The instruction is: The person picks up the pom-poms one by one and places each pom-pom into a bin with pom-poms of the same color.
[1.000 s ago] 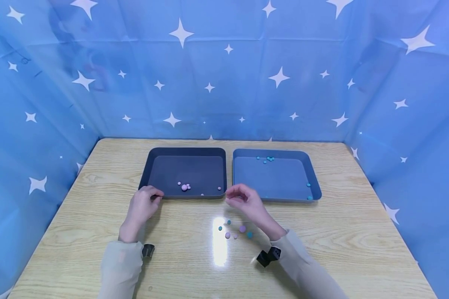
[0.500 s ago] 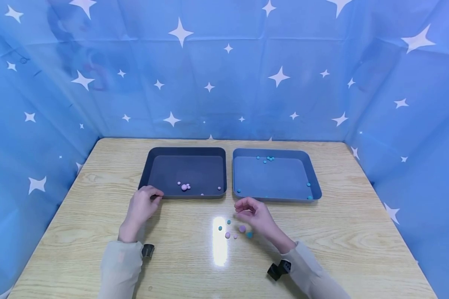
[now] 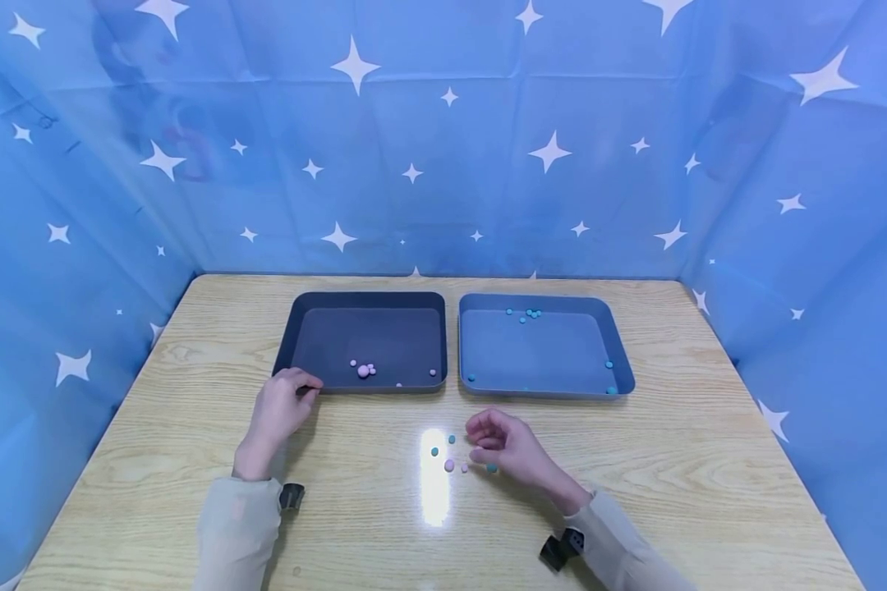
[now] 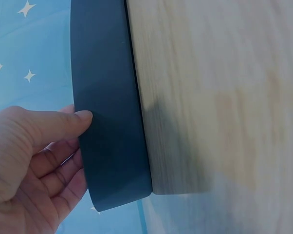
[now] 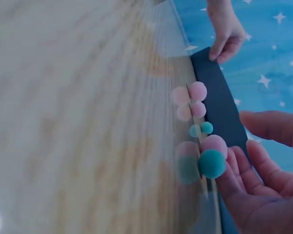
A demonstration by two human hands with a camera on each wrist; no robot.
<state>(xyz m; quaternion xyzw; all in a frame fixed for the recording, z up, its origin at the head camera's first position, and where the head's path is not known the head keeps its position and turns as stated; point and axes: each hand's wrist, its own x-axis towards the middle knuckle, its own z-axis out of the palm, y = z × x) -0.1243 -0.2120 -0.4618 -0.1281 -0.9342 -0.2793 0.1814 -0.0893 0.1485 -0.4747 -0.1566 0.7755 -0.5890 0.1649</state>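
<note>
My right hand (image 3: 513, 447) is low over the worktop (image 3: 355, 509), on my side of the dark tray (image 3: 369, 328) and past its right end. My thumb and fingers are bent, with a gap between them, and I see nothing held there. The big pink ball (image 5: 214, 145) is close by my fingertips, out past the near right corner of the dark tray. I can't tell if I'm touching it. The big teal ball (image 5: 212, 164) is right there too, a bit farther from the dark tray.

I think the pink ball is very light, and maybe a bit soft, like foam or clay. It has a dull skin, so I guess it won't slip much. But it's round and looks ready to roll. I'd put my thumb on one side and a fingertip on the other, right across its fat middle, and squeeze only a little. If I pinch too high, it could pop out. If I squash hard, it might get a dent. The teal ball is so near that I could bump it, so I'd keep my fingers tight together.

My left hand (image 3: 281, 404) pinches the dark tray by its near left corner, thumb on the outside of the wall. That wall looks thin and stiff, so a small pinch on the rim should be enough.
</note>
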